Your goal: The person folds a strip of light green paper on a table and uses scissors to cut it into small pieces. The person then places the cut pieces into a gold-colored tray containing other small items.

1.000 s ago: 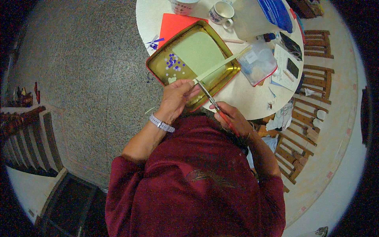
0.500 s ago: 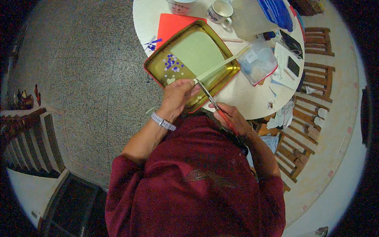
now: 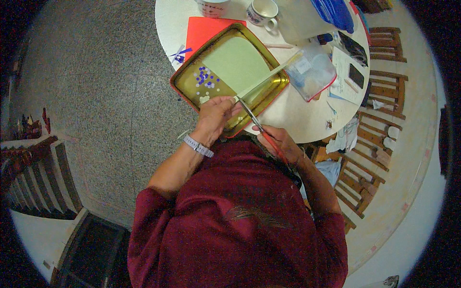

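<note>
My left hand (image 3: 216,114), with a pale watch strap on the wrist, pinches the near end of a long pale green paper strip (image 3: 265,78). The strip stretches up and to the right, across a gold tray (image 3: 191,91) with a red outer edge. In my right hand (image 3: 280,142) is a pair of scissors (image 3: 260,126) with red handles. Their blades point up-left and meet the strip beside my left fingertips. Within the tray lie a pale green paper sheet (image 3: 235,57) and several small purple and white paper dots (image 3: 203,77).
The tray rests on a round white table (image 3: 302,122). Red paper (image 3: 201,31), a patterned mug (image 3: 263,12) and a white tub (image 3: 213,7) are behind it. To the right are a clear zip pouch (image 3: 314,72), a phone (image 3: 356,76) and wooden chairs (image 3: 384,93).
The table and tray sit slightly further left in the picture, as the view shifts. Both hands keep their grips, and the blades stay at the strip's near end.
</note>
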A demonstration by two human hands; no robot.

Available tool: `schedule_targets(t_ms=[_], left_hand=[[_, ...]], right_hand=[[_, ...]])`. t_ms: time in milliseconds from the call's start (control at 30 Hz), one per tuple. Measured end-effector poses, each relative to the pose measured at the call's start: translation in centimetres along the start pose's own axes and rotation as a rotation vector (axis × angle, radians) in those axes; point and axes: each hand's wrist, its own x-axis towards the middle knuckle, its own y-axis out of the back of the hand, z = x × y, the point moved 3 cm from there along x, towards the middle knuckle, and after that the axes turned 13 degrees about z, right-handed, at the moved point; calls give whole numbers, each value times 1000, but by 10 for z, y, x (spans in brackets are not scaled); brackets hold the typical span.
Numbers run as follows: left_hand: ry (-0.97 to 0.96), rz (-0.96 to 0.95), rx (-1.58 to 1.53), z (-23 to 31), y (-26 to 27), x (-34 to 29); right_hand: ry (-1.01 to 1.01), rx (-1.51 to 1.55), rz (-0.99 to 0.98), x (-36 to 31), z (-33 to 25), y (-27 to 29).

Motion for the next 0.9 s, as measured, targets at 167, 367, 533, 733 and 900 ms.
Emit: schedule_targets(t_ms=[167,367,533,733,900], left_hand=[[-12,-16,3,2,2,0],[-80,-43,-33,26,-3,-30],[-162,-49,96,37,4,-59],[-407,-29,232,29,12,-109],[-598,47,340,17,4,-150]], right_hand=[[3,-72,5,-1,-6,1],[-217,556,-186,-9,-19,1],[-38,286,-140,-12,-60,2],[290,69,52,8,-90,-2],[232,252,-126,5,-102,-9]])
